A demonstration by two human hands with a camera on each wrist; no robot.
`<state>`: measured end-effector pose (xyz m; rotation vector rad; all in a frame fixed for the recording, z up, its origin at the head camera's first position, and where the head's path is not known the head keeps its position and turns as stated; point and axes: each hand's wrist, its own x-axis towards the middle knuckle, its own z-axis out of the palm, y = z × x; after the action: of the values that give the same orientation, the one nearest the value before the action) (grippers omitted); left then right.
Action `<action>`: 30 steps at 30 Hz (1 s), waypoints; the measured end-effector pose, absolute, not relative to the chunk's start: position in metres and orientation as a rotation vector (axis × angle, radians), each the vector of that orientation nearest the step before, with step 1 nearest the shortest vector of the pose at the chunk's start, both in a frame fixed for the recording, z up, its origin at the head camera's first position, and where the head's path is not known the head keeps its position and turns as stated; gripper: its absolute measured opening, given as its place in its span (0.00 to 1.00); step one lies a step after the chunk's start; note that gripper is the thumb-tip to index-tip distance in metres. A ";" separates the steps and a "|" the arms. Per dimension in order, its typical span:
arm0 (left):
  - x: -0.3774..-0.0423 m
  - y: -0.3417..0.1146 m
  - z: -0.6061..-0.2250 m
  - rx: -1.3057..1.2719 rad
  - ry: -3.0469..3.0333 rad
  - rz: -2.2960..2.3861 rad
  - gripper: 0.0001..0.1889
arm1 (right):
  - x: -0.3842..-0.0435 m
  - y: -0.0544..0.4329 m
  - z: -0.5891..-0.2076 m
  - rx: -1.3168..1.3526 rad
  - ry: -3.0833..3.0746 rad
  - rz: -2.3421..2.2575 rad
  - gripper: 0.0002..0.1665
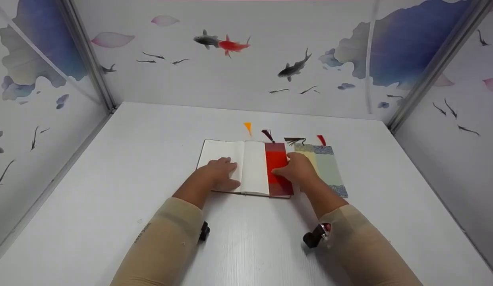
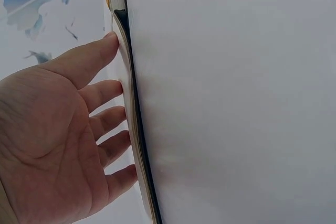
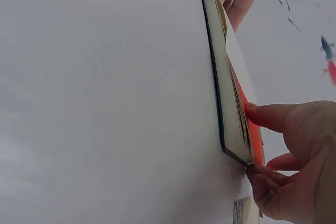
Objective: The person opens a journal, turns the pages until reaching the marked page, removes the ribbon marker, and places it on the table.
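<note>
An open notebook [image 1: 254,167] lies with blank white pages up. My left hand [image 1: 220,174] rests on its left page; the left wrist view shows the fingers spread, fingertips down on the paper. Along the outer edge of the right page lies a red bookmark [image 1: 277,159] with a dark tassel [image 1: 268,135] past the top. My right hand [image 1: 300,169] holds the bookmark at its right side, thumb on its face. In the right wrist view the other fingers curl by the notebook's corner.
Right of the notebook lie a yellow bookmark [image 1: 304,148] and a pale green bookmark [image 1: 329,169], side by side, partly behind my right hand. A dark brown tassel [image 1: 294,141] and a red tassel [image 1: 321,140] extend above them. An orange tassel [image 1: 248,128] sticks out beyond the notebook's top.
</note>
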<state>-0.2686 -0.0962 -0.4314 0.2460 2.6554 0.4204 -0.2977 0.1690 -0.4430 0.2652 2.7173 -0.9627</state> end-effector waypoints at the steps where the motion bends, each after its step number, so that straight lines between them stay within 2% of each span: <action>1: -0.269 -0.096 -0.432 0.243 2.654 0.427 0.41 | -0.299 0.171 -0.443 0.294 2.699 -0.994 0.54; 12: -0.267 -0.096 -0.428 0.246 2.646 0.416 0.42 | -0.304 0.192 -0.442 0.410 2.576 -1.323 0.35; 26: -0.267 -0.096 -0.428 0.269 2.647 0.402 0.41 | -0.309 0.207 -0.439 0.512 2.353 -1.617 0.27; 30: -0.266 -0.096 -0.427 0.283 2.652 0.392 0.41 | -0.311 0.221 -0.432 0.530 2.309 -1.681 0.29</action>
<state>-0.2662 -0.0962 -0.4271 0.2835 2.6517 0.3921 -0.3107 0.2213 -0.4320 0.5301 2.3090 -1.6805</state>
